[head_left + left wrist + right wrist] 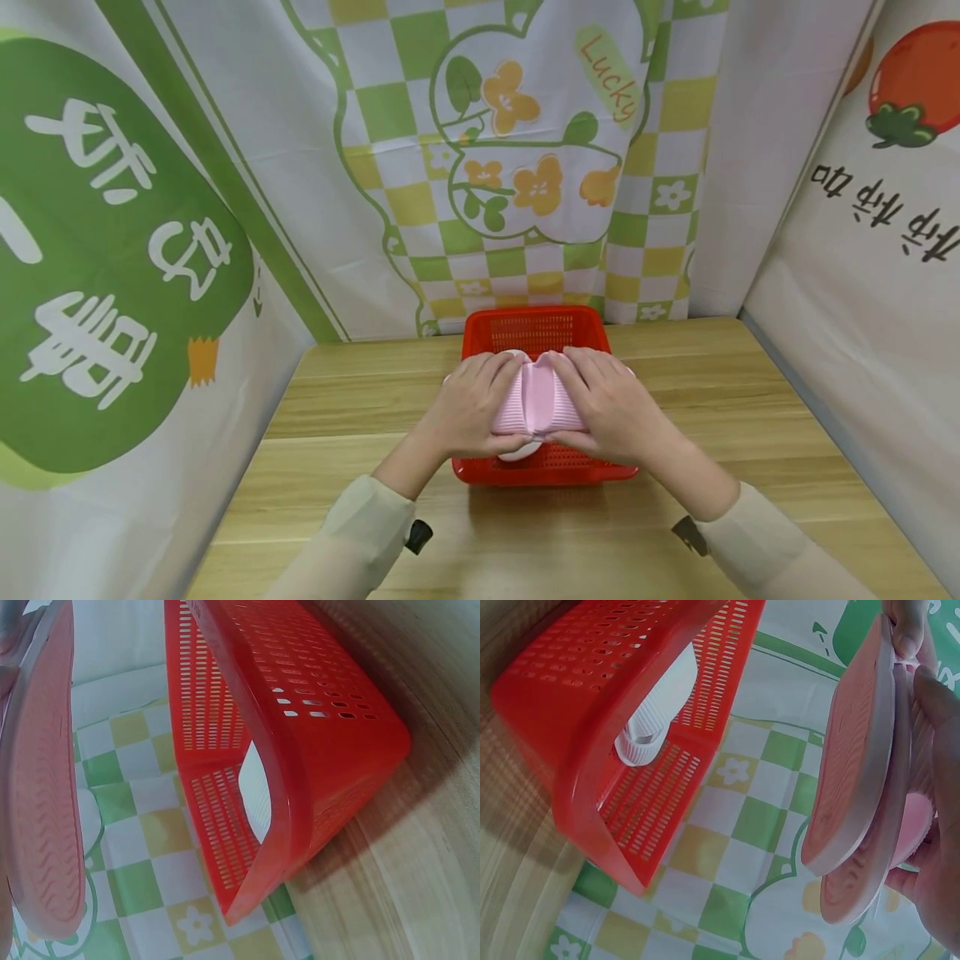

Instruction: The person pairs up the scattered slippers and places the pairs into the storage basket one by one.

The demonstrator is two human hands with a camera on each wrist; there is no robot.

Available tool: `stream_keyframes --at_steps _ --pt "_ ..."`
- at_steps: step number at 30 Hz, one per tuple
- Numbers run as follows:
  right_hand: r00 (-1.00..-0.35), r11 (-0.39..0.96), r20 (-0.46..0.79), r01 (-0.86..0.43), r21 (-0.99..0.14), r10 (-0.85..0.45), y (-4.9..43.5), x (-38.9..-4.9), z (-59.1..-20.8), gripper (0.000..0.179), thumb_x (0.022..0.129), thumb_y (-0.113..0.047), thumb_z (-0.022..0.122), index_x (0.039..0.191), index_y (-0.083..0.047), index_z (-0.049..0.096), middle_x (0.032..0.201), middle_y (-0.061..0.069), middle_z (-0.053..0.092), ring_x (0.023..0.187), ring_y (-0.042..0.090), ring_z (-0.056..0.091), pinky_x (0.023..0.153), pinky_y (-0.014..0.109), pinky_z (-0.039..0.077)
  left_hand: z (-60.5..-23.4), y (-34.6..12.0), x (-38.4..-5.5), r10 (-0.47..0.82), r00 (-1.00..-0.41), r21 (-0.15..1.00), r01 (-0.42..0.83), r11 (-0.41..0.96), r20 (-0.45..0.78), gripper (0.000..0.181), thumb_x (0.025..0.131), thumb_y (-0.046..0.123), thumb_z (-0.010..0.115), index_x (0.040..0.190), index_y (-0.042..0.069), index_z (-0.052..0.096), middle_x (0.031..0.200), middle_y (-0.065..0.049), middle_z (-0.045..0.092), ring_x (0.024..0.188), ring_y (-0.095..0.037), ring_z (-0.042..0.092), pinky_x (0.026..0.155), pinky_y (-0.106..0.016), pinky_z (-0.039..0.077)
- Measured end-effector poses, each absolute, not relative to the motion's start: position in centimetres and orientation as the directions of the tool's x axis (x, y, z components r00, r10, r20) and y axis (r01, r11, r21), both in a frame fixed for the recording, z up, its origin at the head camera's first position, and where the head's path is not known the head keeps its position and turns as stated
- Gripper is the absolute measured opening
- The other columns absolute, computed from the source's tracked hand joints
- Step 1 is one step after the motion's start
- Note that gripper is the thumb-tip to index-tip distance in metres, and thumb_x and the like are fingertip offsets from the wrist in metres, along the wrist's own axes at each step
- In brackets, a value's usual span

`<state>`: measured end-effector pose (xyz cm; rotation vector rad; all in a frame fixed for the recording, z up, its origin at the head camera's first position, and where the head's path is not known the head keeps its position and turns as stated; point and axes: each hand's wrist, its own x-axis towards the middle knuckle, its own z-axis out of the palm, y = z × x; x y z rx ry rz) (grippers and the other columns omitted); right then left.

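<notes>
Over the red basket, a pair of pink slippers [538, 392] with ribbed straps is held up between both hands. My left hand [468, 404] grips the slippers from the left, thumb toward me. From the right side my right hand [611, 404] holds them the same way, its thumb near the left one. In the right wrist view the slippers [859, 750] lie close against each other, with a patterned sole showing. One sole of the pink slippers [46, 802] fills the left edge of the left wrist view.
Below the hands stands the red plastic basket [536, 477] with perforated walls, on a wooden table [360, 400]. A white ribbed slipper [664, 697] lies inside it. Printed curtains [405, 200] hang behind the table and along both sides.
</notes>
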<state>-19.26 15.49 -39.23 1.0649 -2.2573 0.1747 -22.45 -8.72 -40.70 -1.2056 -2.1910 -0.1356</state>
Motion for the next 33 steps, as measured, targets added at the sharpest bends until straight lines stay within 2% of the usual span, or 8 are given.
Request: stream_keyframes --at_steps 13,23,33 --pt "-0.447 0.658 0.625 -0.739 0.145 -0.640 14.80 -18.95 -39.72 0.083 0.079 -0.057 0.065 0.132 0.004 0.047 0.116 0.022 0.054 0.105 0.037 0.052 0.095 0.050 0.043 -40.81 -8.71 -22.35 0.750 -0.359 -0.249 0.789 0.562 0.556 0.085 0.079 0.065 0.050 0.131 -0.002 0.050 0.121 -0.016 0.056 0.106 -0.029 0.055 0.097 -0.040 0.043" --pt "-0.487 0.651 0.577 -0.752 0.105 -0.656 15.25 -19.00 -39.78 0.086 0.082 -0.061 0.062 0.138 0.002 0.042 0.123 0.021 0.051 0.112 0.035 0.049 0.098 0.049 0.042 -40.80 -9.23 -22.49 0.743 -0.361 -0.216 0.804 0.554 0.563 0.088 0.077 0.066 0.053 0.132 -0.002 0.049 0.124 -0.015 0.055 0.107 -0.028 0.053 0.096 -0.041 0.044" --pt "-0.451 0.628 0.595 -0.769 0.118 -0.665 15.18 -19.05 -40.17 0.084 0.082 -0.059 0.063 0.135 0.003 0.045 0.117 0.019 0.053 0.106 0.033 0.052 0.092 0.044 0.048 -40.74 -9.23 -22.37 0.772 -0.350 -0.247 0.807 0.536 0.531 0.084 0.079 0.065 0.049 0.130 -0.002 0.050 0.123 -0.014 0.056 0.107 -0.028 0.053 0.096 -0.040 0.044"
